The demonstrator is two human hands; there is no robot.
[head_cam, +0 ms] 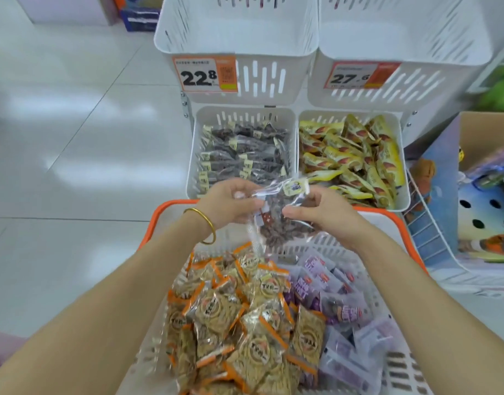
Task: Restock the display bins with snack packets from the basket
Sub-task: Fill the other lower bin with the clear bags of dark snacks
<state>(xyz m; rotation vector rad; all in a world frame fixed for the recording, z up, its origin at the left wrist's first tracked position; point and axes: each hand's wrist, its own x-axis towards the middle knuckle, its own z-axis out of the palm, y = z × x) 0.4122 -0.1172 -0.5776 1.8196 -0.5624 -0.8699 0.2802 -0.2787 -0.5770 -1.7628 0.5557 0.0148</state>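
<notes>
Bare forearms, a thin gold bangle [205,223] on the left wrist.

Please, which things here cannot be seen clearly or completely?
Head view:
Small print on the price tag: too small, blurred.
Label on the clear packet: blurred; left grip and right grip cover its sides.
Far parts of the upper bins: cut off by the top edge.
Near end of the basket: cut off by the bottom edge; bottom hidden under packets.
Part of the cardboard box: cut off by the right edge.
</notes>
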